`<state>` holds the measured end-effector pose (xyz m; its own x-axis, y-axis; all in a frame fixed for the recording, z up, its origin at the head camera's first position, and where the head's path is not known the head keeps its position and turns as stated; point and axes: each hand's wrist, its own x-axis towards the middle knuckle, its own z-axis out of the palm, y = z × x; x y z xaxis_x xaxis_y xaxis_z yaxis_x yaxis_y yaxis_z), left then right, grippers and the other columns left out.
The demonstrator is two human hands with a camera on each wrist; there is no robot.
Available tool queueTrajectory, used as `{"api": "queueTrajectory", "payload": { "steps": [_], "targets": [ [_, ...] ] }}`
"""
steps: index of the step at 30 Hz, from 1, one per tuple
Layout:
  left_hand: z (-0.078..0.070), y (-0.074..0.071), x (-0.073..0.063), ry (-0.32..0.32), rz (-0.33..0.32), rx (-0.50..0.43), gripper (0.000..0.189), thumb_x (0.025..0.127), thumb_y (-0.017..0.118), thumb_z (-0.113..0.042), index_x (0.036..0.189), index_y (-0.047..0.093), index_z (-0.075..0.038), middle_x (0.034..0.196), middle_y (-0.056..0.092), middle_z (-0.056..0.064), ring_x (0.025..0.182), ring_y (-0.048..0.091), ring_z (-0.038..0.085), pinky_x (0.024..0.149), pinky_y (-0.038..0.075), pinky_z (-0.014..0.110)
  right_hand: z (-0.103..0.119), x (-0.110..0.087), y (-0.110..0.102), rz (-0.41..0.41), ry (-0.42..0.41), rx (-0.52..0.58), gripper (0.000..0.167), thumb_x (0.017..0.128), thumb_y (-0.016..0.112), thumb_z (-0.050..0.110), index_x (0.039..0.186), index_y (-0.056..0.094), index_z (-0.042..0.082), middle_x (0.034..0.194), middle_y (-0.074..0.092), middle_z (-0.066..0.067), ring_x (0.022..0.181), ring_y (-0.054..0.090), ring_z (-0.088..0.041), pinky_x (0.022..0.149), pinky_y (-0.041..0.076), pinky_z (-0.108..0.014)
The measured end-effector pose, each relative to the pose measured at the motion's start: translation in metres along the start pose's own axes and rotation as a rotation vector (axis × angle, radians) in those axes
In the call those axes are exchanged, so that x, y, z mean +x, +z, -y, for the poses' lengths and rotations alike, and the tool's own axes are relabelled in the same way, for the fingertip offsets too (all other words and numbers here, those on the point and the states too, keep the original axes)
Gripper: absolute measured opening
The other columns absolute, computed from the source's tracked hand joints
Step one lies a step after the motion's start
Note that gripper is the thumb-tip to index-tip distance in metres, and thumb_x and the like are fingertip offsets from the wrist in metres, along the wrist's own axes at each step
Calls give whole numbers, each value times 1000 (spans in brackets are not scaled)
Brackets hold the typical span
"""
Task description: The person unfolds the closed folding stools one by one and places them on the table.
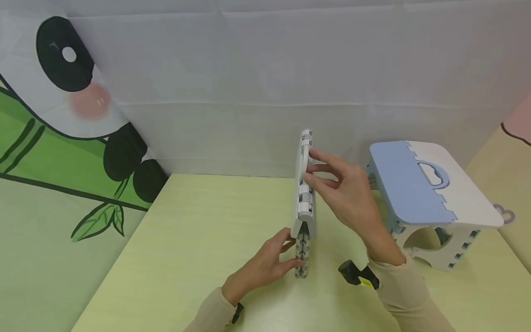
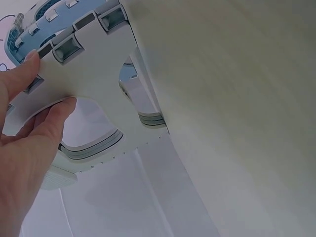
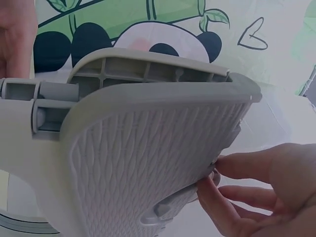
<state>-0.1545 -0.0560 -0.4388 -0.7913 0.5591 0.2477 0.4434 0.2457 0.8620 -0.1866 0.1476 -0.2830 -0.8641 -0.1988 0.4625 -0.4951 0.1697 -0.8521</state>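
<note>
A white folding stool (image 1: pixel 305 208) stands on the table, folded nearly flat. The two halves of its textured top (image 3: pixel 143 133) hang in a narrow upside-down V from the hinge. My left hand (image 1: pixel 267 263) grips the folded legs low down; in the left wrist view, its fingers reach into a cutout of the leg panel (image 2: pixel 96 74) and the thumb lies on the panel's edge. Higher up, my right hand (image 1: pixel 352 193) pinches the hinge edge by the carrying handle with thumb and fingertips. Part of that handle is hidden behind the fingers.
An unfolded blue and white stool (image 1: pixel 419 184) stands to the right, its blue handle (image 1: pixel 437 174) on top. Pale yellow table (image 1: pixel 199 216) surface extends left of the hands. A white sheet (image 1: pixel 249 92) hangs behind, with a panda-and-bamboo print at left.
</note>
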Motion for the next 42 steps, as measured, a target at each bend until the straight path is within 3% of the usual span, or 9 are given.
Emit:
{"api": "queueTrajectory", "payload": {
  "steps": [9,20,28,42],
  "targets": [
    [2,-3,-2,32,5,3,57,89,77,1,136,44,-1,135,56,12,129,56,25,110,44,30,-6,-5,-2,-31,-19,-31,39,97,70,1,135,64,1,133,66,-10,115,66,-19,96,54,-23],
    [0,-5,-5,28,13,-7,56,90,76,2,135,43,-1,134,56,12,128,56,25,110,44,30,-19,-20,-5,-30,33,-103,31,100,67,8,131,65,3,129,66,-5,117,64,-18,98,50,-18],
    [-3,-7,-7,-2,26,-30,58,91,75,2,138,41,-2,136,54,11,130,55,24,111,42,30,-27,-29,-4,-10,57,-103,29,100,68,9,128,64,1,129,65,-9,118,63,-21,98,50,-17],
    [-2,-7,-6,19,31,-19,61,90,75,3,139,38,0,137,52,15,130,54,28,110,44,33,-40,-42,-2,50,112,-146,28,100,68,12,127,64,3,128,65,-9,120,63,-23,97,48,-13]
  ]
}}
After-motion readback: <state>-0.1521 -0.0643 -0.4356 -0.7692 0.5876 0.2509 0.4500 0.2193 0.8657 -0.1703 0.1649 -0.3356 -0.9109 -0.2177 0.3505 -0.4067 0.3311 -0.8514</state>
